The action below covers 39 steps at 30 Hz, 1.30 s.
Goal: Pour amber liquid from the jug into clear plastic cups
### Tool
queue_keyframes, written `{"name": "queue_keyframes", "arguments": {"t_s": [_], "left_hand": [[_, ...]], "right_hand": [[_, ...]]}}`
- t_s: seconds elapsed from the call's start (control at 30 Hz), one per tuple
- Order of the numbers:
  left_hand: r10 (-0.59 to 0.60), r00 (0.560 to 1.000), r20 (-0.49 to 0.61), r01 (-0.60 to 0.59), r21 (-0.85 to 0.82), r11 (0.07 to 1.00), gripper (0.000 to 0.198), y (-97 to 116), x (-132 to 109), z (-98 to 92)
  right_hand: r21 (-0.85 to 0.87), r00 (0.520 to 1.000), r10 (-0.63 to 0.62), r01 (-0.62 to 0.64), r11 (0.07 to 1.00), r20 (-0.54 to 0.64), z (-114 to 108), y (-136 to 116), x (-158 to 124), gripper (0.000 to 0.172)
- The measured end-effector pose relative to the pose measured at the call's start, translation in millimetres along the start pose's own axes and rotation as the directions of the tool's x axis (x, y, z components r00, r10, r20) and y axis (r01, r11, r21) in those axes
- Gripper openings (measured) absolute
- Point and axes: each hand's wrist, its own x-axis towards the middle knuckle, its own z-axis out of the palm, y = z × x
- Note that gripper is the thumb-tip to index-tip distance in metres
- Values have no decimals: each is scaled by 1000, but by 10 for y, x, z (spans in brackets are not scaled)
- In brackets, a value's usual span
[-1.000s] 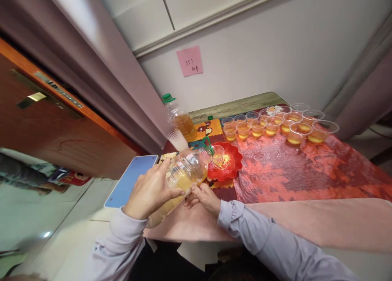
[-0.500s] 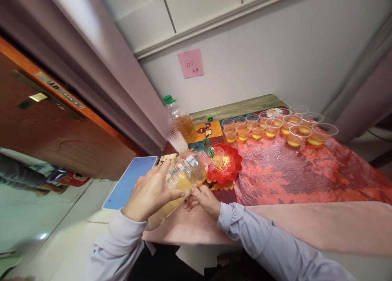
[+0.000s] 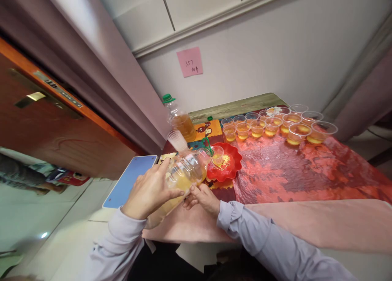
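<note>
A large clear plastic bottle (image 3: 186,173) of yellow liquid lies tilted in both my hands, its mouth toward the right. My left hand (image 3: 150,189) is wrapped over its side, thumb along the near face. From below, my right hand (image 3: 203,197) grips the bottle near its lower side, fingers curled under it. The bottle's neck, with a green handle (image 3: 207,145) beside it, is over a small clear plastic cup (image 3: 217,154). That cup stands on a red scalloped plate (image 3: 234,167) and shows some yellow liquid inside.
Several clear cups (image 3: 257,129) with yellow liquid stand in rows at the back right. A second bottle (image 3: 183,124) with a green cap and a stack of cups (image 3: 177,140) stand behind my bottle. A loose green cap (image 3: 210,118) lies near the wall. A blue board (image 3: 130,181) is at left.
Almost nothing differs. The whole view has shifted slightly upward, while both hands keep their hold on the tilted bottle.
</note>
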Motion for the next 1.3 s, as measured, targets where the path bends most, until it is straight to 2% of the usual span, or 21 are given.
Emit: {"name": "queue_keyframes", "arguments": {"t_s": [0.3,0.73,1.2,1.3], "left_hand": [[11,998,-60,-11,-3,1000,109,-58,30,74],[-21,1000,-7,21,-1,1000,111,-8,19,22],[57,997,-45,-58,-30,998,105,-67,27,49],[44,997,-60,-47,-40,998,109,-95,36,80]], "right_hand": [[9,1000,5,-5,1000,-20,38,-44,-21,86],[-1,1000,15,-15,1000,8,11,-29,-2,85],[0,1000,18,-18,1000,-9,30,-52,-3,84],[-7,1000,11,-11,1000,-15,29,-51,-1,85]]}}
